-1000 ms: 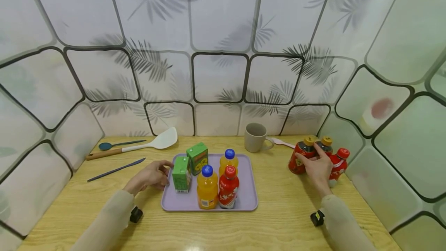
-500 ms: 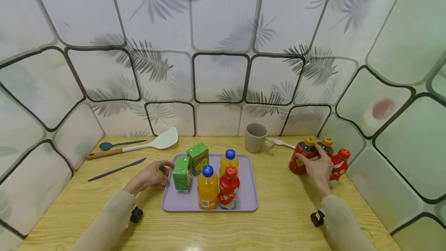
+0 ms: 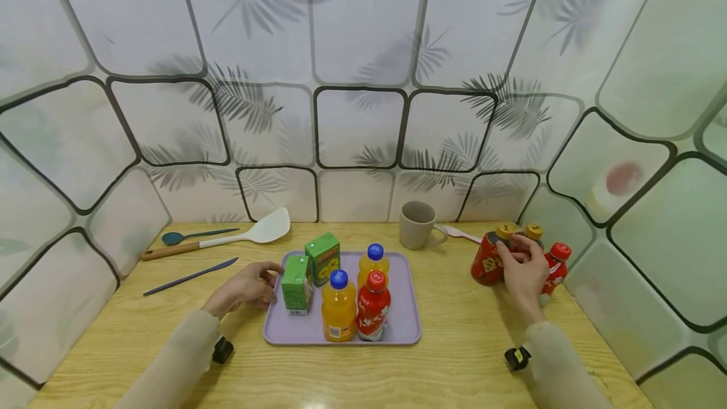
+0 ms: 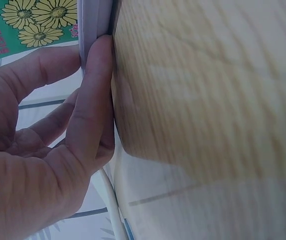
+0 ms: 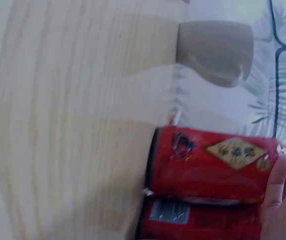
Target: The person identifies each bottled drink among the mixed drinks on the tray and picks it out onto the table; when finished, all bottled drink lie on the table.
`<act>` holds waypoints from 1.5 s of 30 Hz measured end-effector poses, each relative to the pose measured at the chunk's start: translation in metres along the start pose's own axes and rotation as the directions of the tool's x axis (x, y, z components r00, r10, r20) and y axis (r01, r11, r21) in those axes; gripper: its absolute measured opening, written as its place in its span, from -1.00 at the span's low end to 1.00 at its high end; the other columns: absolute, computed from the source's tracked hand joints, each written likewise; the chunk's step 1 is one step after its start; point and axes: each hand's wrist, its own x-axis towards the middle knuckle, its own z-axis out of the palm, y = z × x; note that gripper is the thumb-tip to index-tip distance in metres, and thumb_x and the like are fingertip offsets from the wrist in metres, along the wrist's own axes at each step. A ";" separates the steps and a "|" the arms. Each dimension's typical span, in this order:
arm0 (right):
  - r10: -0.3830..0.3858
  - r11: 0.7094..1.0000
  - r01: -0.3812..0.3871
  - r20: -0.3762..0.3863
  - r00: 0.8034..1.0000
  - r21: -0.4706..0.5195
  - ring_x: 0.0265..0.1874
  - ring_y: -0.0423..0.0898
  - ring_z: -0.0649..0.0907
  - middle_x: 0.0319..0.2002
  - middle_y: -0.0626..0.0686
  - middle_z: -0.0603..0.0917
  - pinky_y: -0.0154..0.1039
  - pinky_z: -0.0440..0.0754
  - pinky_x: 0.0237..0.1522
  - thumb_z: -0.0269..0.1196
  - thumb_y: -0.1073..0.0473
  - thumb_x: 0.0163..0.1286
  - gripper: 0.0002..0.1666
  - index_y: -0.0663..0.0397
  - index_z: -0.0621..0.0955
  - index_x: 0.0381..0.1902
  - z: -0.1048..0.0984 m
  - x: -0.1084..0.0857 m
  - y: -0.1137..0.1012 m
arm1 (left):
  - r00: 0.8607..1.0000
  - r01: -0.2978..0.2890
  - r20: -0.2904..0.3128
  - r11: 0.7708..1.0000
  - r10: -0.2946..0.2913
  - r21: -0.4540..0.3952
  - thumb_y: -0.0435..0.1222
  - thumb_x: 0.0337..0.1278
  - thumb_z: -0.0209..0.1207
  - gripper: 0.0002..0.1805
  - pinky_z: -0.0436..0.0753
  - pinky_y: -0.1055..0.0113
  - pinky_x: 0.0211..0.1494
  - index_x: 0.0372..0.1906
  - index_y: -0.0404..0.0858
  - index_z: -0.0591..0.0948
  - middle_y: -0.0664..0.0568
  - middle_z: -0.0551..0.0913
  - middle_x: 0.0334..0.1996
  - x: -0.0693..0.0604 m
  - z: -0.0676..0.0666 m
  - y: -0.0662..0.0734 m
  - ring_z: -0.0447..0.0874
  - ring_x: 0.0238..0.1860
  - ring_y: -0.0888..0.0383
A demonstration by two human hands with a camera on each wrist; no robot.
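In the head view my left hand (image 3: 252, 286) is at the left edge of a lilac tray (image 3: 403, 333). In the left wrist view its thumb and a finger pinch the tray rim (image 4: 94, 22). On the tray stand two green drink cartons (image 3: 297, 289), two orange juice bottles (image 3: 339, 311) and a red bottle (image 3: 373, 309). At the right my right hand (image 3: 525, 270) is beside the shoulder of a red drink bottle (image 3: 486, 264) with a yellow cap, fingers loosely bent. A similar yellow-capped bottle (image 3: 534, 232) is mostly hidden behind that hand.
A red-capped bottle (image 3: 558, 267) stands right of my right hand. At the back are a grey mug (image 3: 416, 226) and a pink utensil (image 3: 462, 233). A white spatula (image 3: 267, 229), a dark spoon (image 3: 173, 238) and a thin blue utensil (image 3: 190, 276) lie at the left.
My right hand's thumb and fingers have come up and right off the body of the nearer yellow-capped bottle, baring more of its label. The left hand and tray have not visibly moved.
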 end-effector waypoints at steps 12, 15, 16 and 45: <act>0.000 0.988 -0.067 0.432 0.902 0.138 -0.49 -0.24 0.65 -0.41 -0.18 0.68 -0.37 0.69 -0.43 0.30 0.18 0.33 -0.63 0.40 0.60 -0.04 0.016 -0.018 -0.022 | 1.000 0.002 -0.002 1.000 -0.002 0.005 -0.64 -0.15 0.16 -0.31 0.72 0.24 -0.38 0.25 -0.41 0.40 -0.18 0.40 -0.20 0.002 -0.001 0.000 0.50 -0.33 0.05; -0.017 0.989 -0.067 0.556 0.831 0.131 -0.42 -0.25 0.67 -0.38 -0.19 0.68 -0.35 0.72 -0.37 0.28 0.17 0.36 -0.62 0.40 0.60 -0.03 0.021 -0.021 -0.023 | 1.000 0.001 -0.005 1.000 -0.001 0.010 -0.64 -0.15 0.17 -0.31 0.72 0.23 -0.38 0.26 -0.41 0.40 -0.18 0.41 -0.20 0.002 -0.002 0.001 0.50 -0.32 0.04; -0.020 0.989 -0.069 0.583 0.812 0.130 -0.41 -0.25 0.67 -0.38 -0.20 0.68 -0.35 0.72 -0.35 0.27 0.17 0.36 -0.63 0.40 0.60 -0.04 0.024 -0.022 -0.023 | 1.000 0.003 -0.004 1.000 -0.003 0.009 -0.64 -0.16 0.17 -0.31 0.72 0.23 -0.37 0.26 -0.41 0.40 -0.18 0.41 -0.20 0.002 -0.001 0.001 0.50 -0.32 0.05; -0.096 0.993 -0.025 0.895 0.436 0.119 0.20 0.16 0.54 0.25 0.21 0.54 -0.12 0.64 0.12 0.34 0.19 0.29 -0.34 0.07 0.46 0.34 0.100 -0.079 -0.042 | 1.000 0.026 -0.017 1.000 -0.026 -0.013 -0.65 -0.17 0.16 -0.29 0.71 0.25 -0.37 0.26 -0.39 0.41 -0.17 0.41 -0.18 0.002 0.001 -0.001 0.50 -0.30 0.04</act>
